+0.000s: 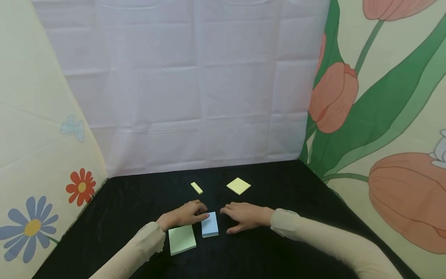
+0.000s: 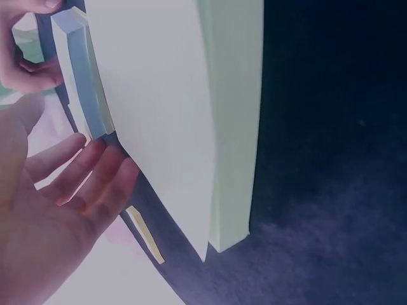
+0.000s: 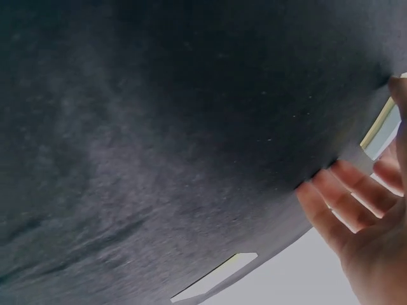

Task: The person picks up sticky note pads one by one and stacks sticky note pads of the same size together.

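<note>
A blue sticky-note pad [image 1: 210, 224] lies on the black cloth, with a paler layer along its lower edge. My left hand [image 1: 186, 214] is at its left side; in the head view the thumb overlaps the pad's top. The left wrist view shows loosely bent fingers [image 2: 95, 171] by the end of the blue pad [image 2: 89, 82], thumb apart from them. My right hand [image 1: 246, 215] rests palm down to the pad's right, a gap between them. Its fingertips [image 3: 305, 189] are at the cloth, fingers spread. A larger pale green pad [image 1: 182, 240] sits below my left hand.
Farther back lie a narrow yellow strip pad [image 1: 196, 188] and a square yellow pad [image 1: 238, 186] turned cornerwise. Behind the black-covered table [image 1: 146, 193] hangs a white cloth [image 1: 156, 97]. Flower-printed sheets [image 1: 348, 155] stand at both sides.
</note>
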Demonstrator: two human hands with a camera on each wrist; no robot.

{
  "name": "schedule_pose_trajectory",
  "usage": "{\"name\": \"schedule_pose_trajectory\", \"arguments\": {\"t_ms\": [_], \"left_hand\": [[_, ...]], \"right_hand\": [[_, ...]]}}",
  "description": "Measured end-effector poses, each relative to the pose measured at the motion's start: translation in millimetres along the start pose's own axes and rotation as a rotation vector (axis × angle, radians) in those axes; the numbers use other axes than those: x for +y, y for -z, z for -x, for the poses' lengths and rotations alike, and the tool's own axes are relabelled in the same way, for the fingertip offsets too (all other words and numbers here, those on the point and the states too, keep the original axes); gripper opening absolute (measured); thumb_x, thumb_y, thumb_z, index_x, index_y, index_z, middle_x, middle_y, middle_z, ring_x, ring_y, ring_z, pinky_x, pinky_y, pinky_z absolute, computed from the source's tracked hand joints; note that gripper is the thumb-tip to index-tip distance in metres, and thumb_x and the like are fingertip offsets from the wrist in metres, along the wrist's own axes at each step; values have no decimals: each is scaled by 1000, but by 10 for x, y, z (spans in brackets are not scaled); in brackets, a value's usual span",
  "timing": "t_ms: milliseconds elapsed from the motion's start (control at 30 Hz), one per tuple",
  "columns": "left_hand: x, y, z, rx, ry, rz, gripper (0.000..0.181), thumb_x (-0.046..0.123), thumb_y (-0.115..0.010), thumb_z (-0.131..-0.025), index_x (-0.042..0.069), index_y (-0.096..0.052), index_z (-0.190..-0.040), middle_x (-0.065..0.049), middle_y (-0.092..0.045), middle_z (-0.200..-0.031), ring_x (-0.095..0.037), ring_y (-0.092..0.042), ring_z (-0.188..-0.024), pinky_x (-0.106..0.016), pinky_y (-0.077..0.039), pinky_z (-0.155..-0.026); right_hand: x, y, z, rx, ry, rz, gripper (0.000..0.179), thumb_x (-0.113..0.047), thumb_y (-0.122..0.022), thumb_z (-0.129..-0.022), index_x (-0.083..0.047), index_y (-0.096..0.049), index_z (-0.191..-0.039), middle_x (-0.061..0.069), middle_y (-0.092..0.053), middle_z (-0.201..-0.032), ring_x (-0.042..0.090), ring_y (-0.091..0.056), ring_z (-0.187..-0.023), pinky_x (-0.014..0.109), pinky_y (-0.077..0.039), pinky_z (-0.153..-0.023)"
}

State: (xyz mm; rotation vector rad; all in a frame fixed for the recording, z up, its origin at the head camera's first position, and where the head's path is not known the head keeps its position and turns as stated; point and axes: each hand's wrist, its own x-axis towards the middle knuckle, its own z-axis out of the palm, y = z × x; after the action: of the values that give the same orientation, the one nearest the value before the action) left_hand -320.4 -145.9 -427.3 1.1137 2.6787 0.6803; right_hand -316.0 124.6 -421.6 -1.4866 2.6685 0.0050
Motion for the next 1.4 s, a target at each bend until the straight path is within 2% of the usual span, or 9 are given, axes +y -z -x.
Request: {"name": "schedule_pose_trajectory", "arguments": {"t_ms": [300, 500, 667, 800, 1033, 1233, 1400], "left_hand": [[-46, -18, -52, 8, -11, -12, 33, 28, -56, -103, 1, -66, -117, -3, -63, -104, -14, -59, -89, -32, -50, -77], [-33, -6, -64, 11, -31, 7, 27, 26, -57, -102, 4, -67, -114, 1, -61, -99, -9, -56, -83, -30, -49, -74], [-50, -7, -90, 29, -47, -21, 28, 26, -57, -102, 4, -68, -113, 0, -63, -99, -9, -56, -82, -30, -49, -73], [-120, -27, -115, 57, -63, -49, 28, 26, -56, -103, 4, -69, -112, -2, -64, -98, -9, -58, -81, -30, -50, -72], [-272, -65, -161, 75, -42, -59, 27, 27, -56, -102, 5, -70, -110, 2, -62, -96, -6, -55, -79, -28, -49, -71], [-222, -24, -135, 84, -41, -36, 23, 19, -57, -102, 1, -69, -110, 0, -62, -95, -10, -56, -80, -31, -50, -72], [-199, -1, -135, 104, -71, -60, 20, 15, -57, -101, 1, -69, -108, -2, -63, -94, -11, -57, -80, -32, -50, -71]], "right_hand": [[91, -25, 78, -2, 58, 97, 49, -55, -56, -97, -19, -61, -129, -6, -54, -112, 4, -49, -91, 23, -46, -77], [131, -15, 134, -10, 62, 105, 42, -53, -57, -97, -22, -65, -124, -7, -54, -111, 4, -49, -90, 23, -45, -76], [141, 21, 183, -39, 30, 80, 40, -51, -59, -96, -22, -66, -122, -8, -54, -111, 4, -49, -90, 23, -45, -76], [154, 38, 216, -48, 15, 65, 38, -50, -60, -96, -22, -66, -122, -8, -55, -111, 3, -49, -89, 23, -46, -75], [173, 48, 277, -50, -3, 85, 39, -50, -61, -95, -21, -66, -121, -8, -55, -107, 3, -49, -88, 23, -46, -75], [195, 45, 333, -39, -11, 112, 38, -50, -61, -95, -22, -67, -119, -9, -55, -106, 3, -49, -87, 23, -46, -74], [219, 37, 385, -29, -15, 123, 37, -51, -61, -95, -22, -67, -118, -9, -55, -106, 4, -50, -88, 25, -47, -75]]}}
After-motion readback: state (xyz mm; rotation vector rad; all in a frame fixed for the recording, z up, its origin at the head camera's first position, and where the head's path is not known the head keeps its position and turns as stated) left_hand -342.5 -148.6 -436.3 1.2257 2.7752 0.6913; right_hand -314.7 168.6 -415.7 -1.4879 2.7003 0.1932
